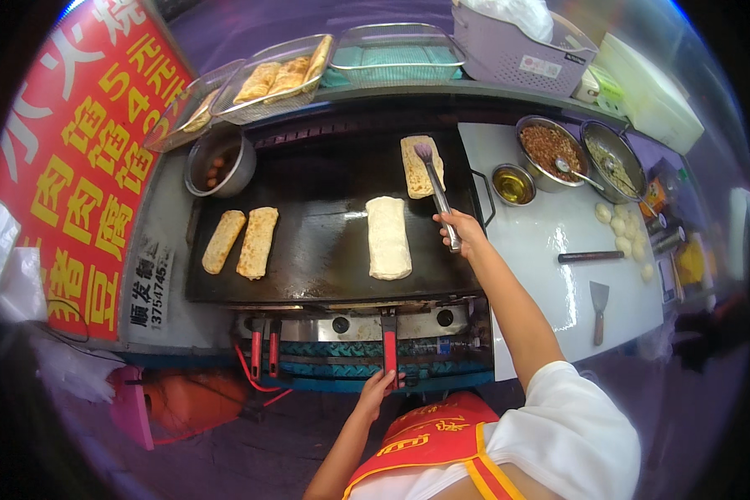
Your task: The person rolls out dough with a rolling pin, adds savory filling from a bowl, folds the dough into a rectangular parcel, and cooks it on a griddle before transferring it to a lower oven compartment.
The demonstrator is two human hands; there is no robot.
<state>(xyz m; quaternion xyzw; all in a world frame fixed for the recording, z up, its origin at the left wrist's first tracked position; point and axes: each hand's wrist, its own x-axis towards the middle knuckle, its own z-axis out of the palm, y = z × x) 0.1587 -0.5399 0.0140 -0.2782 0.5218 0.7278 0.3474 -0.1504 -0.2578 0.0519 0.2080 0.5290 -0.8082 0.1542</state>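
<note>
My right hand (464, 231) grips the metal handle of tongs (439, 187), whose purple tips touch a browned flatbread (420, 178) at the back right of the black griddle (319, 250). Below it lies a pale, filled-looking flatbread (389, 240). Two browned flatbreads, one (223, 242) beside the other (257, 244), lie at the griddle's left. My left hand (378, 390) is closed around the lower end of a red handle (390, 347) at the griddle's front.
Right of the griddle, a white board holds a small bowl of oil (514, 185), bowls of filling (550, 153), dough balls (625, 231), a dark rod (590, 257) and a scraper (599, 312). A pot (220, 164) stands back left. Wire baskets (397, 62) line the rear shelf.
</note>
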